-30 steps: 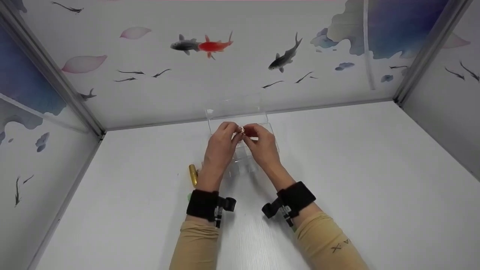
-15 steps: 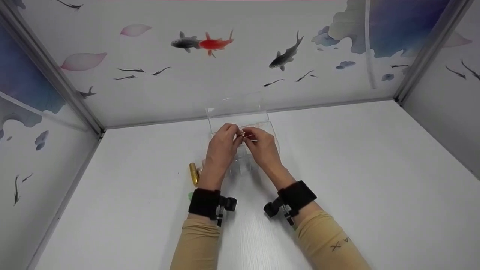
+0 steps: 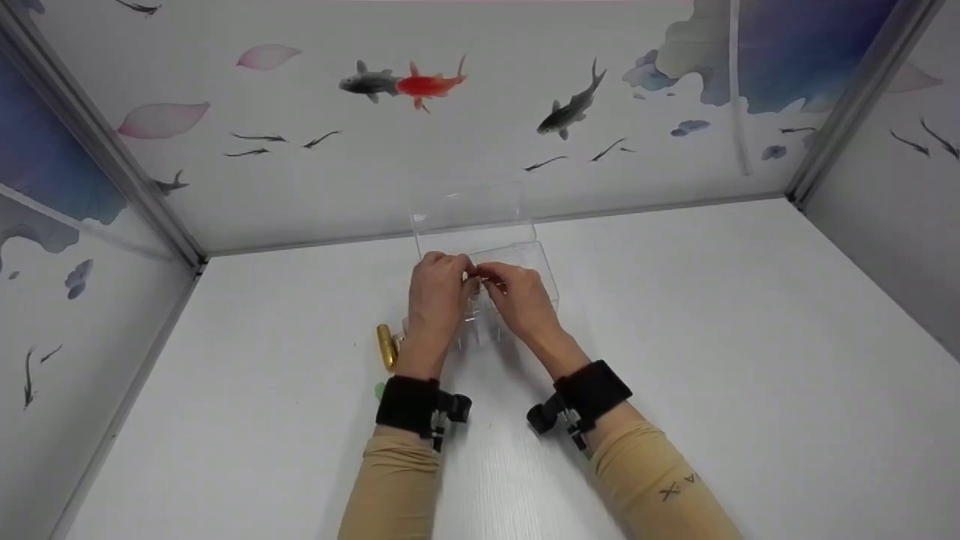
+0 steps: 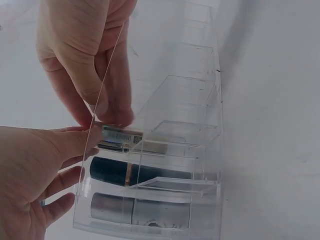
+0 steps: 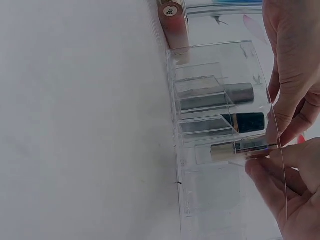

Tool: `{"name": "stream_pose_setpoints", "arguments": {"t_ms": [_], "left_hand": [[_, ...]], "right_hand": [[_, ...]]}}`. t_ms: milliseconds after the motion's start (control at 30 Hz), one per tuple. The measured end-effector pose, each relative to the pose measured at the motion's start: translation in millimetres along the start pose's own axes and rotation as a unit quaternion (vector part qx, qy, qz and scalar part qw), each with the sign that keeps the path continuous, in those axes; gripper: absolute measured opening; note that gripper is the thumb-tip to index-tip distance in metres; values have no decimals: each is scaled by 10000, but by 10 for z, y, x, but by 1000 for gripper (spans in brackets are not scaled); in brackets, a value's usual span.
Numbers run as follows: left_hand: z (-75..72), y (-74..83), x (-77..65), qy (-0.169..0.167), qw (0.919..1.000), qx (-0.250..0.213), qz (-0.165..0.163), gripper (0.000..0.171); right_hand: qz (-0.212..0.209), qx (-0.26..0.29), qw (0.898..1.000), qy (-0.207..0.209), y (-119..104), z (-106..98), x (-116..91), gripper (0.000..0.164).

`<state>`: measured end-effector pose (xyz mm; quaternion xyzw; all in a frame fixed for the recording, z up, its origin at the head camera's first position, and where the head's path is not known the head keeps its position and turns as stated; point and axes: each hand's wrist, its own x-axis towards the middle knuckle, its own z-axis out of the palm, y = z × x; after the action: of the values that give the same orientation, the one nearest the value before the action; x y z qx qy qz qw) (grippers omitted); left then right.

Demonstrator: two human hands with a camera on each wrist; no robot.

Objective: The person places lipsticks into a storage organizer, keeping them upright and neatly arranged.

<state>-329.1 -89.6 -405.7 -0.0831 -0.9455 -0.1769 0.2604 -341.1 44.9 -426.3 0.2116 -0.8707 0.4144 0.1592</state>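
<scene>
In the head view, my left hand [image 3: 437, 292] and right hand [image 3: 521, 296] meet over a clear plastic organizer [image 3: 553, 281]. Between their fingertips they pinch a slim lipstick tube [image 5: 250, 145] with a printed label and a pale lower part. Its lower end sits within a compartment in the right wrist view. Beside it, a dark green tube [image 4: 107, 170] with a gold band and a silver-grey tube [image 4: 112, 207] stand upright in neighbouring compartments. Fingers cover the top of the pinched tube.
Behind the organizer rises a clear raised panel [image 3: 469, 210] near the back wall. A gold tube [image 3: 386, 346] lies left of my left wrist, with a small green item [image 3: 379, 390] nearer me. A pinkish tube [image 5: 174, 30] is beside the organizer.
Both hands have come slightly down and nearer me, still together. The small shiny item between their fingertips is now mostly hidden in the head view.
</scene>
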Motion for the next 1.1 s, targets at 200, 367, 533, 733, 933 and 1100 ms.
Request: {"name": "stream_pose_setpoints", "arguments": {"t_ms": [200, 367, 533, 733, 933, 1100], "left_hand": [[4, -1, 0, -113, 9998, -9, -154, 9], [-10, -5, -7, -103, 9997, -71, -205, 8], [-36, 2, -26, 1, 9999, -35, -108, 8], [-57, 16, -39, -71, 10000, -8, -63, 9], [-53, 24, -34, -207, 9998, -21, -30, 11], [-95, 41, -30, -362, 9990, -206, -171, 15]], "right_hand": [[-107, -28, 9998, -136, -8, -8, 7, 26], [-224, -121, 9993, -269, -8, -16, 6, 26], [-321, -389, 9974, -506, -8, -31, -3, 28], [-402, -756, 9930, -820, -17, -54, -14, 33], [-410, -800, 9913, -959, -12, -80, -17, 35], [-351, -879, 9909, -953, -10, -138, -28, 36]]}}
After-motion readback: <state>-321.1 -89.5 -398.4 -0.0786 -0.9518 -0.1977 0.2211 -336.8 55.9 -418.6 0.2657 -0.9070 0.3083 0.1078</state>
